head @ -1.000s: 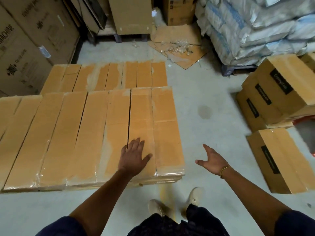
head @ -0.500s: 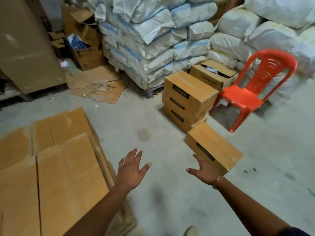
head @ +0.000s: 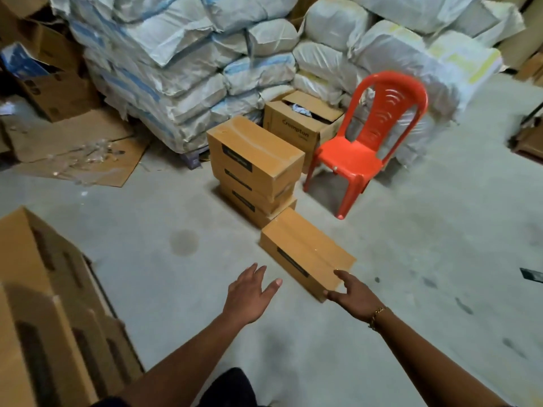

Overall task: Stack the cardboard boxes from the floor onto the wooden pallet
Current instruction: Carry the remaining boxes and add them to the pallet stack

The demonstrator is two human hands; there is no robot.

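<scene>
Left hand (head: pixel 249 292): released, fingers spread, over bare floor (head: pixel 176 289) just short of the box (head: pixel 305 254), holding nothing.

Right hand (head: pixel 354 295): likewise released, fingers spread at the box's near corner. The frame is blurred there, so I cannot tell whether the fingertips touch the cardboard. No grip is made.

The box lies flat on the floor, alone and sealed, just in front of the stack (head: pixel 255 160).

At my near left stands the load (head: pixel 44 289), boxes packed side by side and more than one deep. The pallet beneath it is hidden from view. I judge this to be the work done so far, and a fair part of the job.

Work left, as seen: the box at my hands, then the stack, three sealed boxes one upon another, still on the floor. That makes four to carry over.

Behind the stack sits an open box (head: pixel 302 124), flaps up, with something inside, just beside a red chair (head: pixel 367 142). I judge it to be no part of the sealed lot.

Sacks (head: pixel 176 54) are piled along the far side.

Step in hand, by my judgement: taking hold of the box, lift not yet begun.
</scene>
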